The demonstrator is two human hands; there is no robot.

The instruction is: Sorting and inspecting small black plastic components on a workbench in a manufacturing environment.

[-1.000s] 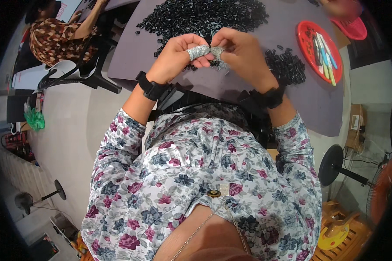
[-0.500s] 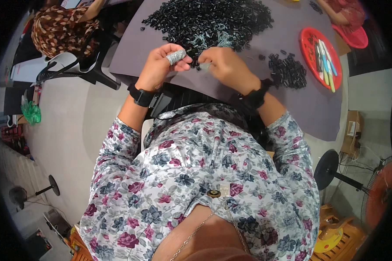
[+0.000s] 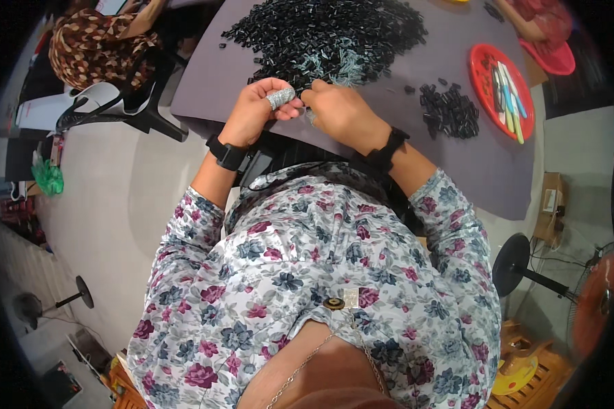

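My left hand [image 3: 256, 112] is closed at the near edge of the table, with a silver wrapping [image 3: 280, 99] around one of its digits. Its fingertips pinch something too small and too hidden to name. Right beside it, my right hand [image 3: 344, 116] has its fingers pressed together, tips almost meeting those of the left. A small pale, translucent piece [image 3: 310, 116] shows under the right fingers. Just beyond both hands spreads a large heap of small black tubular pieces [image 3: 327, 31], with grey-green slivers [image 3: 331, 66] lying on its near side.
A smaller pile of black pieces [image 3: 449, 112] lies right of my hands on the grey tabletop [image 3: 491, 174]. Farther right, a red plate [image 3: 479, 65] holds several knives [image 3: 509, 95]. Other people sit at far left and far right. A black chair [image 3: 153, 123] stands by the table's left side.
My right hand has shifted left and slightly down, closer to my left hand. My left hand has moved slightly down and right. More of the grey-green slivers show behind them.
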